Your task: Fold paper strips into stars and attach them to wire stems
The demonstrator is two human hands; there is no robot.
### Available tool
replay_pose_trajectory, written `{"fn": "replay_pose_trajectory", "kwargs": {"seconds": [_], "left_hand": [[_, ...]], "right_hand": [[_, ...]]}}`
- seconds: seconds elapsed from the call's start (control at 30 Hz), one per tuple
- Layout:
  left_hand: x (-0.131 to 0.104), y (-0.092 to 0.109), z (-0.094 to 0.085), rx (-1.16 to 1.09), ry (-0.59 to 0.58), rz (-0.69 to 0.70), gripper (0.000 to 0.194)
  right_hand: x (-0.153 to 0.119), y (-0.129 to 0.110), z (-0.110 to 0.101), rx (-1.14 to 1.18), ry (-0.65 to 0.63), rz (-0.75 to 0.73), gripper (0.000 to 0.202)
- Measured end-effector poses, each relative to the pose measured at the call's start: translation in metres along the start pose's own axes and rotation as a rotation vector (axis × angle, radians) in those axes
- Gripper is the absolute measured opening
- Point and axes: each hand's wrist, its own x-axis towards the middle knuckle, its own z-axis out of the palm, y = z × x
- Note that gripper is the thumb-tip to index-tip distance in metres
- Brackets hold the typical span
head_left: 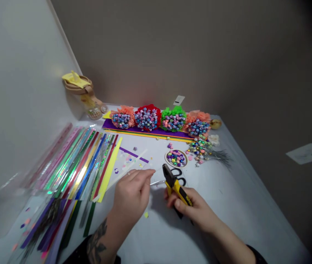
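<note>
Pale grey tabletop (227,205), set in a wall corner. Fan of long shiny coloured paper strips (84,165), left side. Row of four crepe-paper bouquets of folded paper stars (160,119) along the back wall. Small round dish of paper stars (176,158), mid-table. Left hand (131,196): fingers pressed together, pinching a thin silver wire (157,182). Right hand (191,209): fingers wrapped around yellow-and-black-handled pliers (173,182), whose tip meets the wire, just above black-handled scissors (179,176).
</note>
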Motion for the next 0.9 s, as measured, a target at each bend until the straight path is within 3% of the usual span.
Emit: {"fn": "replay_pose_trajectory", "kwargs": {"seconds": [0.1,0.17,0.27,0.37,0.47,0.63,0.9], "left_hand": [[0.002,0.004,-0.004,-0.116,0.015,0.000,0.015],[0.002,0.005,-0.005,-0.130,0.021,0.004,0.016],[0.000,0.003,-0.002,-0.057,0.060,-0.010,0.017],[-0.002,0.002,0.001,0.045,0.084,-0.045,0.015],[-0.003,0.004,0.002,0.083,0.063,-0.039,0.012],[-0.001,0.009,-0.001,0.056,0.034,-0.016,0.012],[-0.002,0.009,-0.002,0.035,0.028,-0.017,0.011]], "right_hand": [[-0.005,-0.002,-0.002,0.312,-0.190,0.004,0.049],[-0.006,-0.002,-0.003,0.314,-0.199,0.001,0.049],[-0.007,-0.002,-0.005,-0.027,-0.003,-0.044,0.047],[-0.006,0.002,-0.006,-0.446,0.243,-0.199,0.038],[-0.005,0.007,-0.007,-0.745,0.395,-0.310,0.033],[-0.002,0.012,-0.007,-0.967,0.426,-0.357,0.035],[0.001,0.013,-0.005,-1.014,0.421,-0.380,0.034]]}}
